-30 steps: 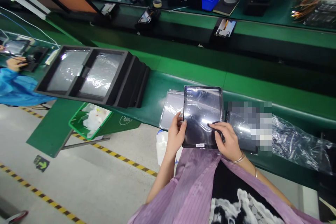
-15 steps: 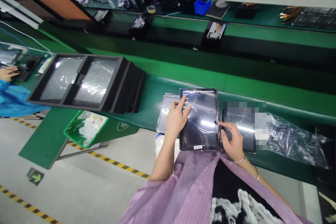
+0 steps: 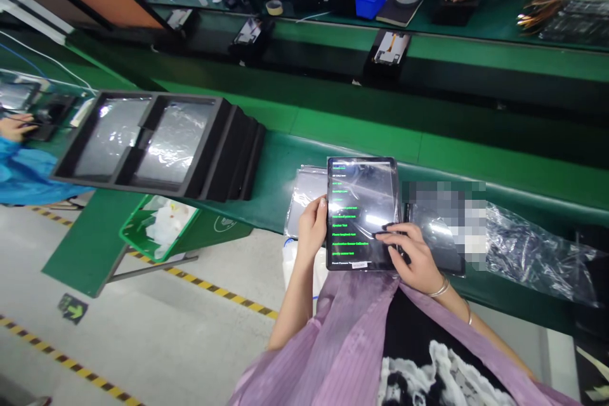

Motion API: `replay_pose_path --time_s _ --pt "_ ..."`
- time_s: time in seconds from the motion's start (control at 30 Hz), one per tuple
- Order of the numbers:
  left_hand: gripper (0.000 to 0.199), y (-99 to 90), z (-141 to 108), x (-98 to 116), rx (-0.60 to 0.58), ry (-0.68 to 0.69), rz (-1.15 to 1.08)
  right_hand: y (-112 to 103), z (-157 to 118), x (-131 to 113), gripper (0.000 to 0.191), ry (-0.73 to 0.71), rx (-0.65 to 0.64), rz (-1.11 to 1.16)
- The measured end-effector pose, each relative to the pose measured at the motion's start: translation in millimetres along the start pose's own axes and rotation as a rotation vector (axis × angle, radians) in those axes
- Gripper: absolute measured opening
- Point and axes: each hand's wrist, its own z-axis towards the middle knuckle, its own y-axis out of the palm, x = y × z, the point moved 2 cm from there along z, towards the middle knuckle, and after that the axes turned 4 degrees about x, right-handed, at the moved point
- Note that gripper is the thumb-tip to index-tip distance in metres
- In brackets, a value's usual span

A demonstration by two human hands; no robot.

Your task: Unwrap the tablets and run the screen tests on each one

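A black tablet [image 3: 356,203] in clear film lies in front of me, its dark screen showing a list of mostly green text lines. My left hand [image 3: 313,225] grips the tablet's left edge, thumb up and fingers partly hidden. Over the lower right of the screen is my right hand [image 3: 413,257], its fingers apart and fingertips at the glass, holding nothing. Another film-covered panel [image 3: 297,200] lies partly under the tablet's left side. To the right, behind my right hand, rests a dark tablet [image 3: 440,222], partly blurred out, beside crumpled clear plastic [image 3: 537,250].
Stacked black foam trays [image 3: 128,181] with wrapped panels stand at the left. Below them is a green bin [image 3: 164,228] of white waste. Devices in black holders [image 3: 387,51] sit along the line beyond. A co-worker's hand [image 3: 16,127] shows at far left.
My left hand has moved off the screen to the tablet's left edge. My right hand has shifted from the right edge onto the screen. The screen now shows a longer list, mostly green.
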Motion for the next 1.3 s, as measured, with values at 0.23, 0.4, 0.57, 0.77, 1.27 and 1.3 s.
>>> replay_pose_path --time_s 0.23,0.4,0.57,0.77,1.27,1.3 --pt "0.043 0.5 1 3 0.000 0.041 0.029 7 7 2 0.025 -0.152 -0.174 -0.076" --pt "0.041 1.4 2 1 0.024 0.042 0.041 0 30 21 0.031 0.027 -0.022 -0.314" --pt "0.041 1.9 2 0 0.035 0.075 0.056 -4 32 10 0.026 -0.020 -0.102 -0.174" --pt "0.041 2.9 2 0 0.043 0.075 0.084 4 27 10 0.026 -0.034 -0.223 -0.214" --pt "0.047 6.7 0 -4 0.058 0.151 0.069 23 59 106 0.054 0.589 0.239 0.248" --pt "0.048 6.9 -1 -3 0.055 0.162 0.084 24 59 106 0.055 0.595 0.254 0.263"
